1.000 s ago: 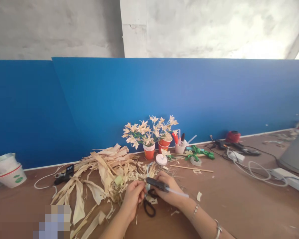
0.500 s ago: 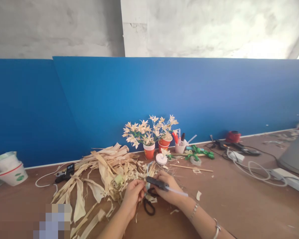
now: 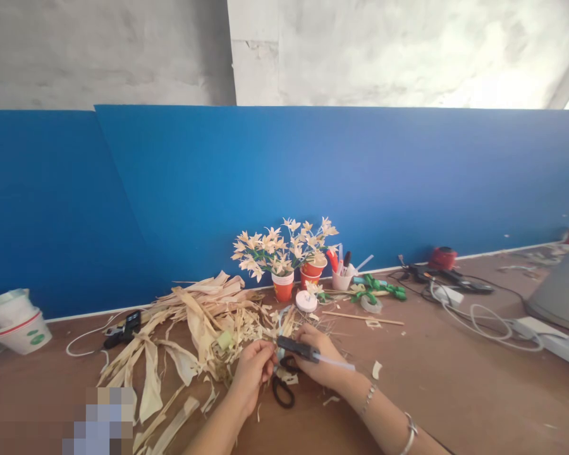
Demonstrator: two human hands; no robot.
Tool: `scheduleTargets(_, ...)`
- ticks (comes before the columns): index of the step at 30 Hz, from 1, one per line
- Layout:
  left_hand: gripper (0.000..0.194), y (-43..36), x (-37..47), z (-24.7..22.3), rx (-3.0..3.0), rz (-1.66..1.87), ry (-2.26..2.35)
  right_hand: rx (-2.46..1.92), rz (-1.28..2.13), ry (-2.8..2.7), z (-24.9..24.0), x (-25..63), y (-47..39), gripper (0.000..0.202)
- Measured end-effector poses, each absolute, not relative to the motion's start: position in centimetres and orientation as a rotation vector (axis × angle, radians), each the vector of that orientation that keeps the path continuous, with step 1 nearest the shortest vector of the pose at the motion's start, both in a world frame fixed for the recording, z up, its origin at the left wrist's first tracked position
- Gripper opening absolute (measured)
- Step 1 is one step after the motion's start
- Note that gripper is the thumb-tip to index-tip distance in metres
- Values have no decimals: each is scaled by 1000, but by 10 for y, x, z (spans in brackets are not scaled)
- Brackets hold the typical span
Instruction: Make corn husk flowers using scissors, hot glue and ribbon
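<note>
My right hand is wrapped round a black glue gun, with a clear glue stick jutting from its rear. Facing it, my left hand has its fingers pinched together near the gun's tip; what they hold is too small to make out. Black-handled scissors lie on the table between my hands, partly hidden by the right one. Dried husks are heaped to the left. Beyond my hands, pale husk flowers stand in a red and white paper cup.
Behind the flowers runs a blue partition. A white cup of pens, green tape pieces and a thin stick sit to the right. Cables lie farther right. A paper bowl stands at the far left.
</note>
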State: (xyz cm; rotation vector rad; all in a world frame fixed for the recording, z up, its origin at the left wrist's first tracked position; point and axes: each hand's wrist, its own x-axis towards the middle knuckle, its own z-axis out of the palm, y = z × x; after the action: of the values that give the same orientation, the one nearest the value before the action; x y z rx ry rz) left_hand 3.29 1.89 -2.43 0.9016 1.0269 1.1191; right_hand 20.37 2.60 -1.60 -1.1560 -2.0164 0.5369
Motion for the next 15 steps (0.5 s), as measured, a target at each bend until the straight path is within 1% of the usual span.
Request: scheduleTargets(15,24,18,31,-25,916,1123,1021,-1138,541,-2047,-13,204,25,16)
